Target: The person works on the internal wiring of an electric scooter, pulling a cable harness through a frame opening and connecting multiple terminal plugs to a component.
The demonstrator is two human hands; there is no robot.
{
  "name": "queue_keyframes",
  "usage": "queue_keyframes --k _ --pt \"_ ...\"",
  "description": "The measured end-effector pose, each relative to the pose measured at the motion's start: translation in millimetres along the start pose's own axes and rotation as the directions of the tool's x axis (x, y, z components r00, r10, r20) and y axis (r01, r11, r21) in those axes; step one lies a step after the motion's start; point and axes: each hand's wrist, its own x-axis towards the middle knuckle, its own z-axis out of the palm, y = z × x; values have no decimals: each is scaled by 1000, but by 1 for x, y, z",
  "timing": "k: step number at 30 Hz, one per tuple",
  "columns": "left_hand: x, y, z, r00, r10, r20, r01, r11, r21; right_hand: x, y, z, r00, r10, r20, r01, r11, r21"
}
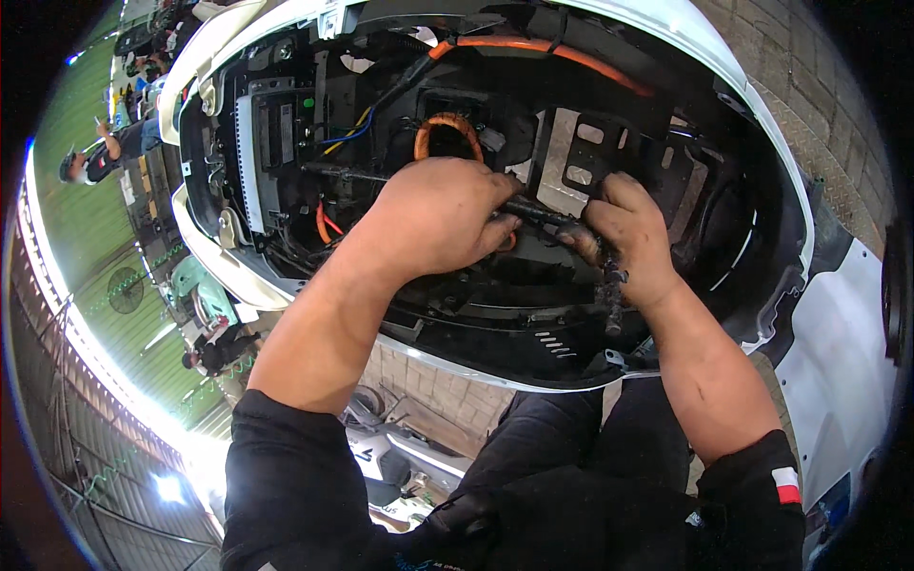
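Both my hands work inside the open white body of a scooter point(771, 114). My left hand point(443, 211) is closed round a black taped wiring harness point(533, 210), thumb and fingers pinching it. My right hand point(630, 233) has its fingers curled on the same harness a short way to the right; a dark, ragged-looking end of it hangs below this hand. On the left the harness runs on past my left wrist toward a black module point(276, 133). Just above my left hand loops a thick orange cable point(447, 122). My left palm side is hidden.
Another orange cable point(590, 63) arcs along the far wall of the body. Blue and yellow wires point(357, 128) run near the module, and a slotted metal bracket point(581, 152) sits right of centre. A white panel point(838, 352) stands at right. People point(224, 349) are at far left.
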Motion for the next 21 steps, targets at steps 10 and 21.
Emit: queue_keyframes --k 10,21 --pt "3 4 -4 999 -37 2 37 999 34 0 3 1 999 21 -36 -21 1000 15" --pt "0 -1 -1 999 -30 -23 31 999 12 4 -4 -2 998 68 10 -69 997 31"
